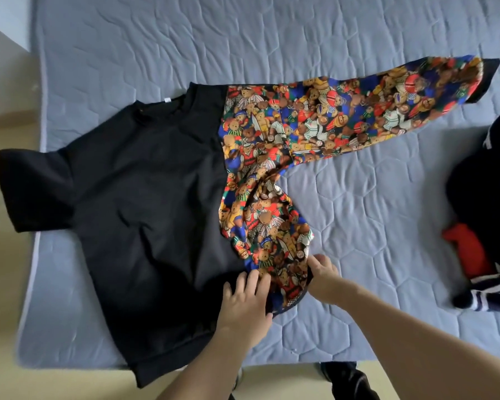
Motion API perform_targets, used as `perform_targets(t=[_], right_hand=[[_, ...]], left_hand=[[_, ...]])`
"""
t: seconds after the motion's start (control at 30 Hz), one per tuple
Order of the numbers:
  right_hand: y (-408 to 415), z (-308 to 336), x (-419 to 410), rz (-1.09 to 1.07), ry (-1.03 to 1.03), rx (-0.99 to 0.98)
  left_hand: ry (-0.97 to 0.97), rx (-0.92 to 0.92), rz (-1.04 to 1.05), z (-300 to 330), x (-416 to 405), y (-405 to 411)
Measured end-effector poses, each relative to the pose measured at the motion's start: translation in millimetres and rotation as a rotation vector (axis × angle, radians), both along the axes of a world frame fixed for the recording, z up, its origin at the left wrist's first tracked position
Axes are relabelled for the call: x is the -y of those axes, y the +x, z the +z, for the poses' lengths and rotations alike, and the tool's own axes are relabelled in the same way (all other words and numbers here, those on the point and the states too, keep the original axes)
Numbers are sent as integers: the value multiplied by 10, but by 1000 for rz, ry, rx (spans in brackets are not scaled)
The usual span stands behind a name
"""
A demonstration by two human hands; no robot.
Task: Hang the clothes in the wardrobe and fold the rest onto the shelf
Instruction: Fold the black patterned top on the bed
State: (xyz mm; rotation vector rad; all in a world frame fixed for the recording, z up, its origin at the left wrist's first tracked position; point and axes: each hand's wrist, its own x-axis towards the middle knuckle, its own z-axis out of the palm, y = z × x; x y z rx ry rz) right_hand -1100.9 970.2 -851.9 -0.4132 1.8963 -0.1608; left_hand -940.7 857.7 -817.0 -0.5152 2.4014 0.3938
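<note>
Sweatshirt (145, 203) laid flat on quilted blue mattress (358, 203), filling the left and middle of the view, neckline toward 11 o'clock, hem toward 6 o'clock. Body half black, other half in teddy-bear print (260, 157). Black sleeve (32, 192) extended toward 9 o'clock, overhanging the mattress edge. Printed sleeve (387, 108) extended toward 2 o'clock, black cuff at its end. Printed side panel bunched and creased from centre down toward 5 o'clock.

Left hand (247, 306) placed palm down on the hem, at the seam between black and printed fabric, fingers straight and spread, pointing toward 12 o'clock; pressing, not gripping. Right hand (324, 277) just beside it toward 3 o'clock, at the outer edge of the printed hem, fingers curled onto the fabric edge; whether pinching or only touching cannot be told. Both forearms entering from 5 o'clock.

Dark navy garment pile (485, 180) at 3 o'clock, well apart from the sweatshirt, with a red piece (468, 252) and white-striped ribbing (491, 290) showing. Light floor (3, 116) beyond the mattress at 9 o'clock.
</note>
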Motion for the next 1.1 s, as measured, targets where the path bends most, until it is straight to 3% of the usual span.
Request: perform_targets(t=[0.1,0.17,0.23,0.4,0.5,0.6,0.77,1.0,1.1], right_hand=[[-58,-8,-72,-78,-99,24],[-98,-126,-49,-58,-45,-13],[-79,-251,-3,-42,-8,-43],[63,-381,-24,-141,-63,-52],[85,-266,-270,-334,-32,78],[22,88,-683,-375,35,198],[-14,716,-1311,-482,60,420],[-108,501,-1580,-299,129,232],[-108,325,-1441,-444,66,127]], left_hand=[[-4,-276,-212,-25,-107,123],[21,-323,-318,-64,-188,143],[6,-296,-284,-194,-247,182],[-57,-161,-144,-393,-273,209],[-91,-60,-81,-338,-342,172],[-134,6,19,-112,-501,26],[-124,158,-109,315,-961,-282],[126,381,-294,199,-1306,-515],[287,531,-354,65,-1374,-489]])
